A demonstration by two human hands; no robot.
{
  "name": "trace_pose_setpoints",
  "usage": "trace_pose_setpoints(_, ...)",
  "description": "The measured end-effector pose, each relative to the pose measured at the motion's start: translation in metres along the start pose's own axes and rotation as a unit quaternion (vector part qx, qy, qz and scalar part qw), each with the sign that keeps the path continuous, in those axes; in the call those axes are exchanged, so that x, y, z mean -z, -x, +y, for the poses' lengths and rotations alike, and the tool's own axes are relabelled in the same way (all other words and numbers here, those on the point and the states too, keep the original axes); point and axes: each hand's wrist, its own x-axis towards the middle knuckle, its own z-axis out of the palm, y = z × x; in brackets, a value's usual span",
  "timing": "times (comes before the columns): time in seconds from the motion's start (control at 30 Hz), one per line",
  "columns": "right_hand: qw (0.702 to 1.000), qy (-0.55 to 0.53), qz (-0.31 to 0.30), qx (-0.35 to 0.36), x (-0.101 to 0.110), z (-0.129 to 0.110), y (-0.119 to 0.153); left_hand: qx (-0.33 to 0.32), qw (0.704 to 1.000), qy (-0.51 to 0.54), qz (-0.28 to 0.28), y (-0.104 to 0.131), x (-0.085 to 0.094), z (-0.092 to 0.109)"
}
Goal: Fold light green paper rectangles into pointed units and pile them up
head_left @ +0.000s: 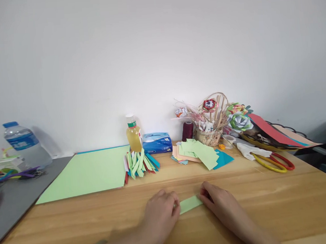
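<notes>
A light green paper strip (190, 204) stretches between my two hands, just over the wooden table. My left hand (163, 210) pinches its left end, fingers closed. At the other end, my right hand (218, 200) grips the strip between thumb and fingers. The fingers cover both tips of the strip. Beyond the hands lie a heap of green, blue and red paper strips (140, 163) and a pile of cut paper pieces (202, 152), mostly light green on top.
Green paper sheets (85, 175) lie at the left. Along the wall stand a juice bottle (134, 135), a blue tissue pack (157, 142), a dark red thread spool (187, 131) and a basket (208, 137) with paper flowers. Scissors (273, 162) rest at right; a water bottle (26, 144) stands far left.
</notes>
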Motion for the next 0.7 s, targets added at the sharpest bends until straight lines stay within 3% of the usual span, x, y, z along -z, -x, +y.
trace_pose_setpoints(0.37, 0.999, -0.029, 0.022, 0.016, -0.0039, 0.0067, 0.0013, -0.013, 1.000, 0.001, 0.014, -0.0002, -0.0048, -0.0030)
trace_pose_setpoints(0.7, 0.998, -0.059, 0.011, 0.023, -0.0004, 0.0092, -0.0074, -0.019, 1.000, -0.008, 0.018, -0.0026, 0.0025, -0.0017)
